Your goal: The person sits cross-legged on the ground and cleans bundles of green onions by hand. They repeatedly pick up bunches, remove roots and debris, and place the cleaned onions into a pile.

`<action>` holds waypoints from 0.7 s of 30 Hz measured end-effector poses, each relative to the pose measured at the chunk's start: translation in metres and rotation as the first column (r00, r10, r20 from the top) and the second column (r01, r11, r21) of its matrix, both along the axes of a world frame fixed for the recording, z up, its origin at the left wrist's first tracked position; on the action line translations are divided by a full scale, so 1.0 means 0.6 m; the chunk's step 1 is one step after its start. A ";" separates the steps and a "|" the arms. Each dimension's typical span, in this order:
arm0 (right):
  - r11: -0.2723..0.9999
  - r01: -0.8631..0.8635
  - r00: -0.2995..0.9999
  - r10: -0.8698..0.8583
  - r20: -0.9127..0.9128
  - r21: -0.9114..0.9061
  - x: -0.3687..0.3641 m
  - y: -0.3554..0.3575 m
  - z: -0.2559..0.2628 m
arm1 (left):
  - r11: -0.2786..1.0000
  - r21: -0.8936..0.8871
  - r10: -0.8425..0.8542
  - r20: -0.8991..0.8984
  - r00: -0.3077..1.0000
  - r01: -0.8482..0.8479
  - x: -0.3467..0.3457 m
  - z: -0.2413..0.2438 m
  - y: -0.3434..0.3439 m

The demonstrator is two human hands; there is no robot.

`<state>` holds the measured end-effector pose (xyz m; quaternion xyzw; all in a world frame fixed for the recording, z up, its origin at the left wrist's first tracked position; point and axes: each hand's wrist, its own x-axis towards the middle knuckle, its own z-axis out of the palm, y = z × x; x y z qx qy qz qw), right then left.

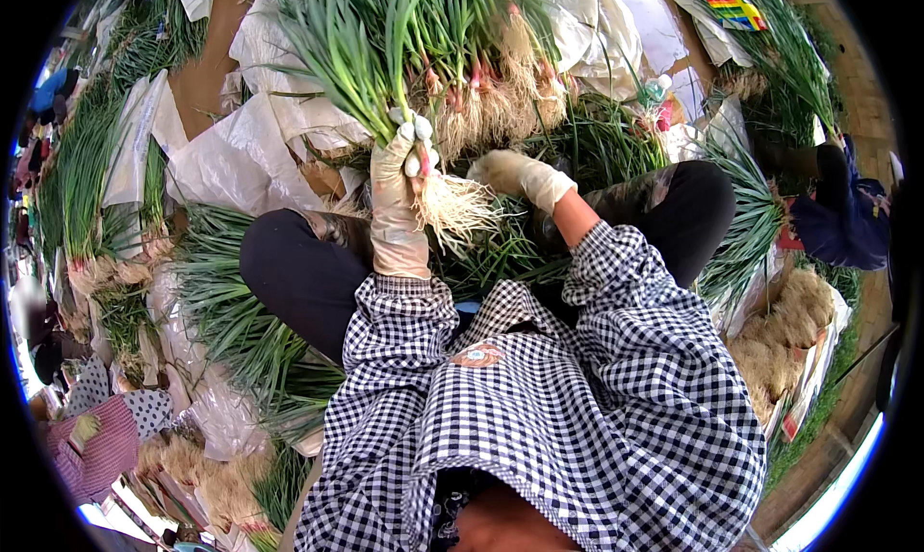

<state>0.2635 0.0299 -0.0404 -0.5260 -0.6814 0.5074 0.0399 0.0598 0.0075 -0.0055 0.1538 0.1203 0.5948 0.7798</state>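
Observation:
My left hand [399, 205], in a pale stained glove with whitish fingertips, grips a bunch of green-leaved allium plants [361, 90], likely young garlic. Their pale stringy roots [458, 205] hang out to the right of my fist, and one pink stem base shows between the fingers. My right hand [516, 176], gloved too, is just right of those roots with its fingers bent; whether anything is inside them is hidden. Beyond both hands lies a large pile of the same plants [476, 61], pink stems and tan roots towards me.
Loose green leaves [498, 252] cover the ground between my crossed legs. More plants [245, 321] lie at my left, beside plastic sheeting [238, 155]. On the right are a plastic bottle [653, 93], root bundles [783, 328] and another person [841, 213]. Other people sit at far left.

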 end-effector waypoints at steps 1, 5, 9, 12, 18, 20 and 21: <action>0.982 -0.146 0.980 0.127 0.156 0.118 0.010 -0.008 0.032 | 0.997 -0.056 0.048 0.005 0.999 -0.048 -0.011 -0.014 0.009; 0.455 0.512 0.746 -0.656 -0.114 0.728 0.030 0.100 0.112 | 0.978 -0.205 -0.021 0.114 0.993 0.044 0.019 -0.019 0.022; 0.529 0.431 0.659 -0.738 0.145 0.731 0.079 0.257 0.086 | 0.993 -0.059 -0.097 0.060 0.993 0.100 0.040 -0.028 0.032; 0.585 0.574 0.672 -0.736 0.078 0.573 0.029 0.232 0.150 | 0.946 -0.307 0.118 0.020 0.993 -0.106 0.041 -0.003 0.024; 0.606 0.548 0.787 -0.606 -0.111 0.577 0.008 0.058 0.137 | 0.970 -0.204 0.079 -0.251 0.965 -0.132 0.041 -0.012 0.028; 0.490 0.559 0.776 -0.593 -0.214 0.669 0.011 0.049 0.131 | 0.968 -0.204 0.079 -0.296 0.952 -0.144 0.040 -0.019 0.014; 0.473 0.547 0.804 -0.528 -0.275 0.690 0.001 0.035 0.167 | 0.969 -0.186 0.097 -0.323 0.941 -0.163 0.039 -0.019 0.011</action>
